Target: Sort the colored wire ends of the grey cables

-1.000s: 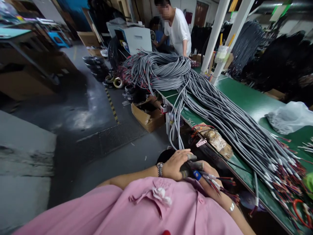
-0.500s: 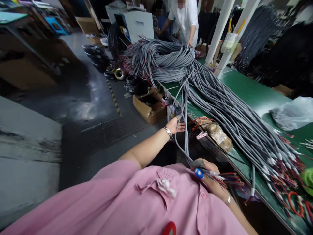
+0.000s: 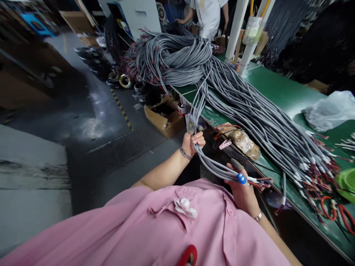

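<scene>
Several grey cables point(image 3: 212, 167) run off the big coil and hang in front of the bench edge. My left hand point(image 3: 193, 143) is closed around them below the coil, its fingers wrapped over the strands. Near their ends, my right hand point(image 3: 240, 186) grips the same cables; a blue covering sits on its thumb and a grey one on a finger. White bands and thin coloured wires point(image 3: 262, 183) stick out past the right hand. Between both hands the cables sag in a curve. The cable coil point(image 3: 177, 59) lies at the bench's far end.
On the green bench point(image 3: 280, 88) a long bundle of grey cables point(image 3: 266, 118) stretches rightward. A plastic bag point(image 3: 330, 111), a green basket point(image 3: 346, 183) and orange-handled scissors point(image 3: 328, 207) lie at right. A cardboard box point(image 3: 163, 120) stands on the floor. Another person point(image 3: 209, 16) stands behind the coil.
My left hand has gone from open fingers beside the cables to closed around them. My right hand has moved up and right with the cable ends. The view has shifted slightly.
</scene>
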### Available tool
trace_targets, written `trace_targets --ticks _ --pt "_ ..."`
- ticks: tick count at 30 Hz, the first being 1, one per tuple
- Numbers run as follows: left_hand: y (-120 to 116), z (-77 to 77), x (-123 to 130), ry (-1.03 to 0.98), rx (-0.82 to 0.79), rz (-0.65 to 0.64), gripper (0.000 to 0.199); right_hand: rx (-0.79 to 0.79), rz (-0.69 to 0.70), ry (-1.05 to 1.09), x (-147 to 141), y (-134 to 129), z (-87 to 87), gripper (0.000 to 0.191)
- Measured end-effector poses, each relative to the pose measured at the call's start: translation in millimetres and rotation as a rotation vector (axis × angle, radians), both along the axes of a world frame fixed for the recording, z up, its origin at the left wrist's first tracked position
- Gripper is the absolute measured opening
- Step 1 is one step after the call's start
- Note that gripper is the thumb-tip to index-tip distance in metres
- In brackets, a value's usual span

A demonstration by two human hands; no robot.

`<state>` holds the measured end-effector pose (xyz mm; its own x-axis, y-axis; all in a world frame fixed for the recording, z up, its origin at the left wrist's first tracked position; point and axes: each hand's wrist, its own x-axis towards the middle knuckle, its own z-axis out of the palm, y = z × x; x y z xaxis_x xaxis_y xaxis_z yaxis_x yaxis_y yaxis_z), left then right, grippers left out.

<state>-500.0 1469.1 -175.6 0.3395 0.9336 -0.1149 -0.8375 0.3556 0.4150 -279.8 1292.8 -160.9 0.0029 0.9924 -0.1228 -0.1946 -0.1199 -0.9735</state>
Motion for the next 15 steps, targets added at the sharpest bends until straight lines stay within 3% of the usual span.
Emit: trace_targets --ticks 2,6,8,12,15 --pt "-5.9 5.6 5.2 0.011 -0.016 0.081 0.038 -0.158 0.006 0.201 2.4 -0.9 -3.5 0.05" --pt "-11.4 9.1 19.2 -0.023 0.012 0.154 0.047 -0.463 0.229 0.385 6.9 -3.8 -7.2 0.062" --pt "-16.0 6.9 24.6 -0.029 0.031 0.146 0.043 -0.513 0.173 0.415 6.4 -4.1 -7.9 0.057" --pt "-26.7 -4.0 21.9 -0.012 0.013 0.072 0.04 -0.388 -0.13 0.368 1.1 -1.6 -5.0 0.031" --pt "-28.6 -15.8 12.1 -0.017 -0.013 0.053 0.039 -0.167 -0.03 0.109 1.2 3.2 9.1 0.032"
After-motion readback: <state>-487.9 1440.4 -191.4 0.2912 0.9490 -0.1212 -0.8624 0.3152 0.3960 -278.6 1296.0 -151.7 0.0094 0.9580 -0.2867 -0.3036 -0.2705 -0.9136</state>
